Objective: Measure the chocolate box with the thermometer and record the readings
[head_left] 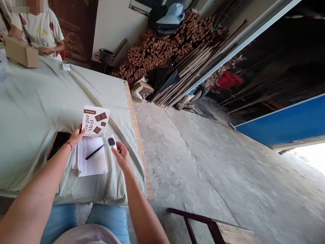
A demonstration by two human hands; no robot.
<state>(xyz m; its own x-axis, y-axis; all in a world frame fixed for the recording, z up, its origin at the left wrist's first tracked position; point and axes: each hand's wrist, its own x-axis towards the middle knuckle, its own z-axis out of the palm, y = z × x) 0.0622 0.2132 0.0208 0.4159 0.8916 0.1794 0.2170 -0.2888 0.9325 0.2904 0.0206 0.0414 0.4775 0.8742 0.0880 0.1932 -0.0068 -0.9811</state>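
My left hand (77, 136) grips the lower left corner of a white box (101, 117) with brown chocolate pictures and the words "Super Meal". The box is tilted up above the top of an open notebook (98, 166) with handwriting on it. A black pen (95, 151) lies slantwise across the page. In my right hand (122, 156) is a small white handheld thermometer-like device with a blue-rimmed display (111, 141), just right of the notebook. A dark phone (59, 143) lies beside my left wrist, partly covered by the hand.
Across the cloth-covered table (63, 98) a person (42, 30) sits by a cardboard box (21, 52). A small white device (66, 66) lies near the far edge. Stacked firewood (157, 51) lines the wall. A wooden stool (228, 232) stands on the concrete floor at right.
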